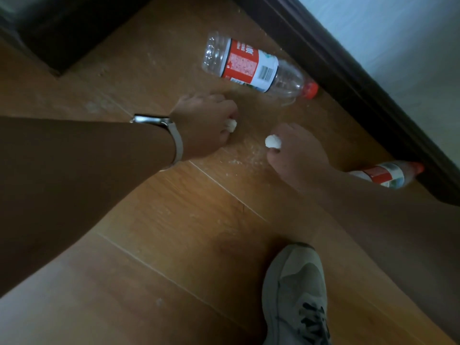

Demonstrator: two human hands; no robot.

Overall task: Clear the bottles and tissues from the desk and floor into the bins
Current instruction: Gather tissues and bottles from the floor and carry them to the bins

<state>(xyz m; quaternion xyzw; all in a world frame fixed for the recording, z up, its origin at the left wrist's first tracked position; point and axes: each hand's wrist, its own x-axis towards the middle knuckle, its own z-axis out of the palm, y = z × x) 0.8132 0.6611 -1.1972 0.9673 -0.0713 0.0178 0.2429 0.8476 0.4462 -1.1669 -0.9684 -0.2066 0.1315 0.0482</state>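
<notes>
Head view: at frame centre my left hand [204,120] has its fingers curled round a tissue wad [231,125], while my right hand [293,158] pinches a second wad [273,141] over the floor [174,207]. Both look soft and featherlight. A clear bottle [251,66] lies upper centre and a second bottle [383,174] at the right edge. They are probably light and slippery, so I'd grip the labelled middle.

The left hand [206,120] curls over a small tissue wad [231,125], hiding all but a white corner, and its fingertips are blurred. The right hand [296,155] pinches a larger tissue wad [273,141] whose underside is hidden. The right forearm [373,210] covers the base of the nearer bottle [383,174]. The bottom edge cuts off the sneaker [296,295]. Print on the label [249,63] of the farther bottle [286,78] is unreadable.
</notes>
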